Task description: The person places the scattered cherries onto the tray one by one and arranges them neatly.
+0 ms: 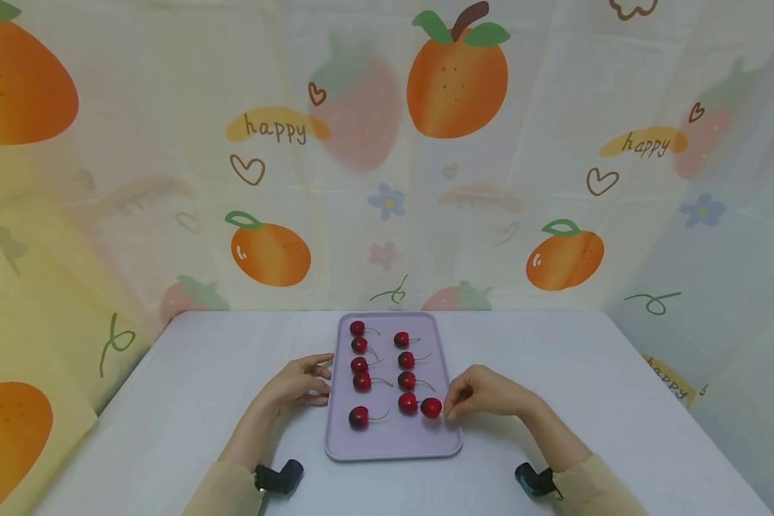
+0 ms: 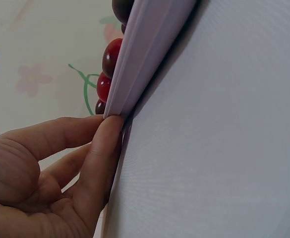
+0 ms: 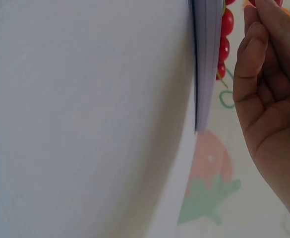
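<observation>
A lilac tray (image 1: 393, 446) carries several dark red cherries with thin stems, laid in two columns. My right hand (image 1: 486, 393) pinches the stem of a cherry (image 1: 431, 408) over the tray's right edge. This cherry is just right of the lowest cherry (image 1: 407, 403) in the right column; whether they touch I cannot tell. In the right wrist view, the held cherry shows only partly at the top, by the fingertips. My left hand (image 1: 297, 381) rests its extended index finger and thumb against the tray's left rim, as the left wrist view (image 2: 119, 91) also shows.
In the left column, cherries sit close together towards the back, with one cherry (image 1: 358, 417) apart near the front. White cloth (image 1: 219, 365) covers the table around the tray. A fruit-printed curtain (image 1: 387, 236) hangs behind. Dark wrist cameras (image 1: 280, 476) sit by both sleeves.
</observation>
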{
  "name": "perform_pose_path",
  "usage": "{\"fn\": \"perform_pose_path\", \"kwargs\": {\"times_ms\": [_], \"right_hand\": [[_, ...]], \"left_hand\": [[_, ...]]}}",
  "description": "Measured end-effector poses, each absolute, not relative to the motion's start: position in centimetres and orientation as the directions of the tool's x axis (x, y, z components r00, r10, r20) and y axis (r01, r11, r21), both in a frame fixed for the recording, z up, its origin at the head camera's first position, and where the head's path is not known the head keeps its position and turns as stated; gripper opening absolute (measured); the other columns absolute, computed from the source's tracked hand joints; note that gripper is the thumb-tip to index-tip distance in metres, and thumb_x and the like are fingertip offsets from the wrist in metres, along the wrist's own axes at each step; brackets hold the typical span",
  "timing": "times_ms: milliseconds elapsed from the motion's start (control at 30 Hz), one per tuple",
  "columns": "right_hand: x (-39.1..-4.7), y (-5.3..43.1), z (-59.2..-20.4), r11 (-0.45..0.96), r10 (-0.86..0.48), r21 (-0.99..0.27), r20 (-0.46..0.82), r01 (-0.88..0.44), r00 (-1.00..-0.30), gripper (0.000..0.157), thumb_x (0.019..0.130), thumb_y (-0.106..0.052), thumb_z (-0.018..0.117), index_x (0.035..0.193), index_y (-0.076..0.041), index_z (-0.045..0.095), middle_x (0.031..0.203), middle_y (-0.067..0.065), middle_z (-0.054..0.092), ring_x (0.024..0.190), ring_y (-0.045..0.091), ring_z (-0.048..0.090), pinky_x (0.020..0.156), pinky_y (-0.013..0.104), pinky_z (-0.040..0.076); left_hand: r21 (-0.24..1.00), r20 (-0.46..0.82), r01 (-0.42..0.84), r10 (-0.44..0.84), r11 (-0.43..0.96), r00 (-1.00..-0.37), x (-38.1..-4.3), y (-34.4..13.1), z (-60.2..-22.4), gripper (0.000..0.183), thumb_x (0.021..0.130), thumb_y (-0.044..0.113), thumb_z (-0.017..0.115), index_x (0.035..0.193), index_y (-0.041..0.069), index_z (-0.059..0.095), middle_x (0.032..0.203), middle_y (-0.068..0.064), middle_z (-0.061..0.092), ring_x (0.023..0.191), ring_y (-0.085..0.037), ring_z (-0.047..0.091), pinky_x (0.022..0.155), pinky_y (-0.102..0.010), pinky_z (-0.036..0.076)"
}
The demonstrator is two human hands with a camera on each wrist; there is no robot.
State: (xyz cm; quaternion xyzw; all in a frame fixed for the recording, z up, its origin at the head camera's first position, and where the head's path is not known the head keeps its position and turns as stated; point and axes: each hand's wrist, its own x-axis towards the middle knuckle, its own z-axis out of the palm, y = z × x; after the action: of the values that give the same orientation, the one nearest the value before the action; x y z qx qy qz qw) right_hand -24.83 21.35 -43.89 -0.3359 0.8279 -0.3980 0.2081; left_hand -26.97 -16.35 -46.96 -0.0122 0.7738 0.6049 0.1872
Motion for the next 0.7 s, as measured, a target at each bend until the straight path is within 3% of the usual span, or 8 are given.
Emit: {"fn": "perform_pose_path", "kwargs": {"times_ms": [400,700], "right_hand": [[-24.4,18.7,-43.9,0.481,-0.722,-0.786,-0.103,-0.388,-0.684,0.005,0.084,-0.014,0.076,0.087,-0.011,0.078,0.081,0.004,0.075,0.069,0.000,0.061,0.068,0.016,0.058],[-24.2,17.8,-44.7,0.498,-0.723,-0.771,-0.118,-0.397,-0.680,0.003,0.080,-0.012,0.079,0.082,-0.011,0.077,0.078,0.001,0.074,0.065,-0.002,0.058,0.062,0.014,0.054]], "left_hand": [[0.937,-0.298,-0.239,0.224,0.254,-0.928,-27.1,-16.3,-47.2,0.076,0.077,-0.009,0.066,0.148,0.002,0.042,0.106,-0.012,0.055,0.079,-0.015,0.063,0.071,-0.030,0.065],[0.933,-0.304,-0.245,0.210,0.265,-0.930,-27.0,-16.3,-47.1,0.076,0.077,-0.009,0.066,0.148,0.001,0.042,0.106,-0.013,0.056,0.079,-0.016,0.063,0.071,-0.031,0.065]]}}
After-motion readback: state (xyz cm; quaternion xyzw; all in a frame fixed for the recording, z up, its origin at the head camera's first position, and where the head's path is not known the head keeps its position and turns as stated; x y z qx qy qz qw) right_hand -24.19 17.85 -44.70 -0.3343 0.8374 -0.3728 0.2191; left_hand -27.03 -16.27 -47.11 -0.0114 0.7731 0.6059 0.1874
